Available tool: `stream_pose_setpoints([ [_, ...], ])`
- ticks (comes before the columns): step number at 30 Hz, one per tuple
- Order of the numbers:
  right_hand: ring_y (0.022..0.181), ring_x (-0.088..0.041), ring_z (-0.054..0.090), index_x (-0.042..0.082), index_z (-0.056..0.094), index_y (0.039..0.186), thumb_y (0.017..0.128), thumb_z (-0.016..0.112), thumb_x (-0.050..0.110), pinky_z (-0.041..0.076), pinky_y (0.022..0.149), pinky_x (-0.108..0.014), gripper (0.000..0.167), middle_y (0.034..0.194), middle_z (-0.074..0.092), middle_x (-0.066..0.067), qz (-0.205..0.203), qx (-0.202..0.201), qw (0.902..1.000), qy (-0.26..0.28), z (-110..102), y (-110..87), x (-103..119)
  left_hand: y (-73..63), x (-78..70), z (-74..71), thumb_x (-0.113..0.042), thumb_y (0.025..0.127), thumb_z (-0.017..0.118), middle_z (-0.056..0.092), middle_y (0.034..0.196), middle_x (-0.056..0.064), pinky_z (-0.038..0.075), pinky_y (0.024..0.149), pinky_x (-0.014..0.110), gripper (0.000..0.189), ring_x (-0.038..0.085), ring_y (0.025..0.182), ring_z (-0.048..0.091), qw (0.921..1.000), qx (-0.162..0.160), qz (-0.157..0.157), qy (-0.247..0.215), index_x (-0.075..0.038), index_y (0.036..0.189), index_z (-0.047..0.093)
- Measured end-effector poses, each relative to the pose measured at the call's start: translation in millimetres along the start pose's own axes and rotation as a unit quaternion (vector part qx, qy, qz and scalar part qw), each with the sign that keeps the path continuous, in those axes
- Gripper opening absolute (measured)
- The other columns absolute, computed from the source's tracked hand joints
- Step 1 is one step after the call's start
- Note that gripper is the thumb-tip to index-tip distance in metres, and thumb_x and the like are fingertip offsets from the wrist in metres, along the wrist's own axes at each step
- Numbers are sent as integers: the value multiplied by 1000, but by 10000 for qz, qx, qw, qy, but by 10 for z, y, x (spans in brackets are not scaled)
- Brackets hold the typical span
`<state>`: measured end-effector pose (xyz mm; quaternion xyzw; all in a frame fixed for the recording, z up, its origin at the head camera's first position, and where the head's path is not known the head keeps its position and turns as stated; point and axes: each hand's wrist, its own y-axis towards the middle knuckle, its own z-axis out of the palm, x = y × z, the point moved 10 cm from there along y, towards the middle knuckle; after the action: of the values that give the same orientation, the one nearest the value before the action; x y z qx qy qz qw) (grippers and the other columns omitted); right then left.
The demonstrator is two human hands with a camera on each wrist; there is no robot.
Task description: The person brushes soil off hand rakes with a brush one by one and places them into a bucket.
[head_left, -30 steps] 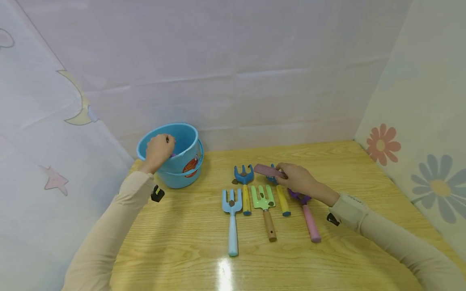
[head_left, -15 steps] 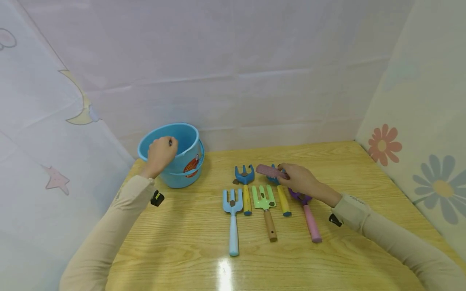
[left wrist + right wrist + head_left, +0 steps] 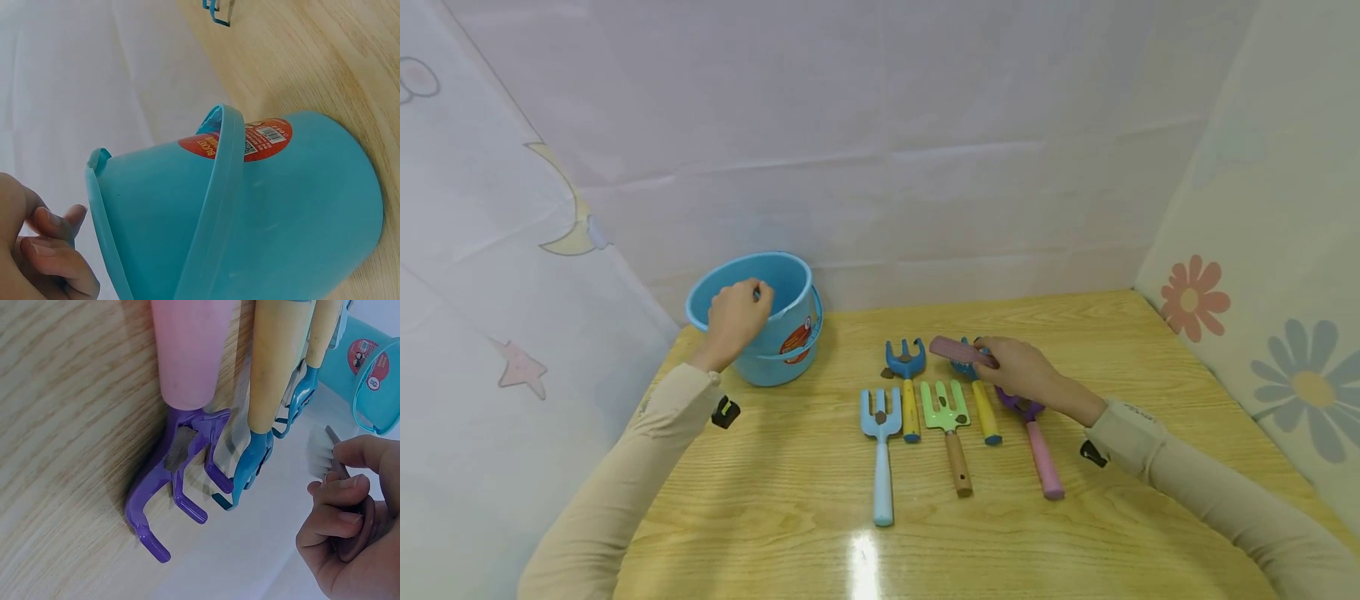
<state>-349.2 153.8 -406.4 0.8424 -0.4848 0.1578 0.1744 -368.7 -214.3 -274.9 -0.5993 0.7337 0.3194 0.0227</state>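
Note:
My left hand (image 3: 737, 317) is over the near rim of the blue bucket (image 3: 775, 350). In the left wrist view its fingers (image 3: 59, 256) curl loosely beside the rim, with nothing seen between them. My right hand (image 3: 1018, 367) grips a mauve scrub brush (image 3: 951, 350), whose white bristles (image 3: 320, 453) show in the right wrist view. The brush is above a blue hand fork with a yellow handle (image 3: 987, 414). Right below this hand lies a purple hand fork (image 3: 153, 481) with a pink handle (image 3: 1043, 460) and a brown dirt patch. Most of the bucket's inside is hidden.
Left of these lie a light-blue hand fork (image 3: 882, 467), a green hand fork (image 3: 946, 408) with a wooden handle, and another blue fork with a yellow handle (image 3: 910, 412). Brown bits sit on several. Printed cloth walls (image 3: 887, 208) stand behind and beside the wooden table (image 3: 790, 500).
A second ago something purple showed below my left hand at the bucket; now it is out of sight. That hand has shifted slightly right. The right hand still holds the brush in nearly the same place.

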Motion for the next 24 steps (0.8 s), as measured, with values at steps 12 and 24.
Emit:
stream_pose_setpoints([
  [12, 45, -6, 35, -12, 57, 126, 96, 63, 15, 27, 42, -20, 41, 57, 42, 5, -5, 16, 10000, -30, -12, -11, 20, -22, -37, 55, -19, 103, 38, 33, 51, 2, 20, 39, 27, 39, 16, 41, 28, 9999, 108, 44, -5, -11, 64, 40],
  [24, 42, -6, 30, -11, 57, 128, 97, 63, 18, 24, 41, -20, 43, 52, 37, 6, 68, 17, 9999, -128, -13, -20, -18, -78, -92, 81, -15, 102, 42, 37, 51, 2, 21, 38, 27, 37, 15, 41, 30, 9997, 66, 218, -65, -10, 66, 47],
])
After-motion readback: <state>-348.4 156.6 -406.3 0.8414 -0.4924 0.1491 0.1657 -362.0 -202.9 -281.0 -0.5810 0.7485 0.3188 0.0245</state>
